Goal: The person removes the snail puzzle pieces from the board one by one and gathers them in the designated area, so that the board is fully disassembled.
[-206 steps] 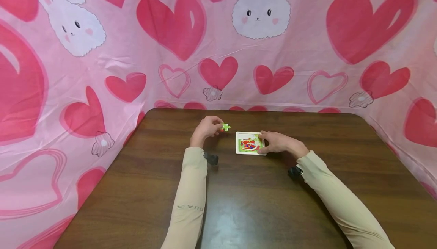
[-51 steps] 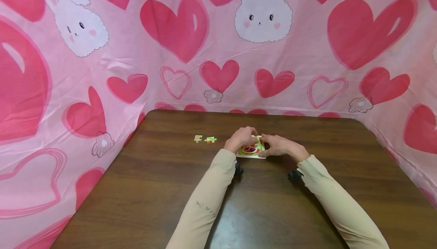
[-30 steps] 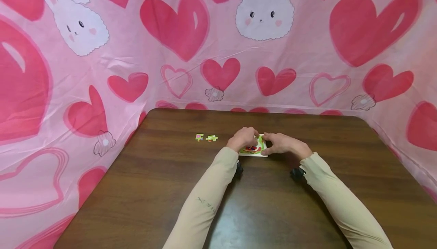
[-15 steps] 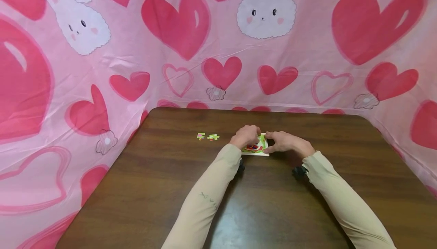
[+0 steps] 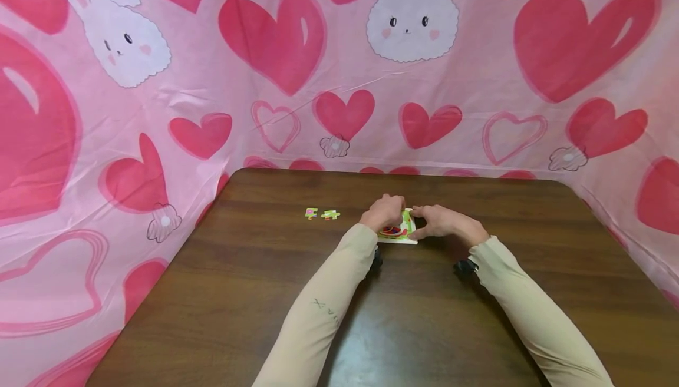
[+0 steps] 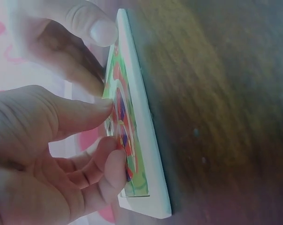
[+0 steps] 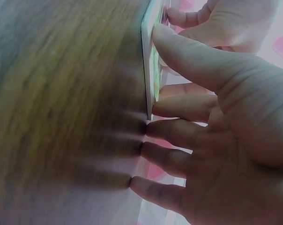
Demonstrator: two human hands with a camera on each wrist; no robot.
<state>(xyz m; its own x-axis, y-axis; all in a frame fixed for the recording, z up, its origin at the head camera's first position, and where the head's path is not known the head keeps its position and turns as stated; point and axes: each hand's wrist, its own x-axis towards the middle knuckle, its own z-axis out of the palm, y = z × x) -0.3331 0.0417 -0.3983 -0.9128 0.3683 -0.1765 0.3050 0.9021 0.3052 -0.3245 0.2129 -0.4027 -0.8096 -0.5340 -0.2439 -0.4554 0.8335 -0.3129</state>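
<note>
A small jigsaw puzzle (image 5: 396, 242) in a white tray, with a green, red and blue picture, lies flat on the table. My left hand (image 5: 385, 211) reaches over its left half. In the left wrist view, the thumb and curled fingers (image 6: 114, 171) touch the picture; whether they pinch a piece is hidden. My right hand (image 5: 442, 222) holds the tray at its right side. In the right wrist view, its thumb (image 7: 172, 40) presses the tray's rim, while several other fingertips rest on the table. Two loose jigsaw pieces, a pink-and-green one (image 5: 311, 213) and a green-and-white one (image 5: 331, 214), lie left of the tray.
The brown wooden table (image 5: 254, 293) spreads around the puzzle. Behind and beside it hangs a pink cloth (image 5: 254, 57) printed with hearts and rabbits. A dark wrist device (image 5: 465, 268) sits at my right cuff.
Earlier my left hand held a green jigsaw piece left of the tray. Now two pieces lie there, and this hand is over the puzzle. My right hand has stayed at the tray.
</note>
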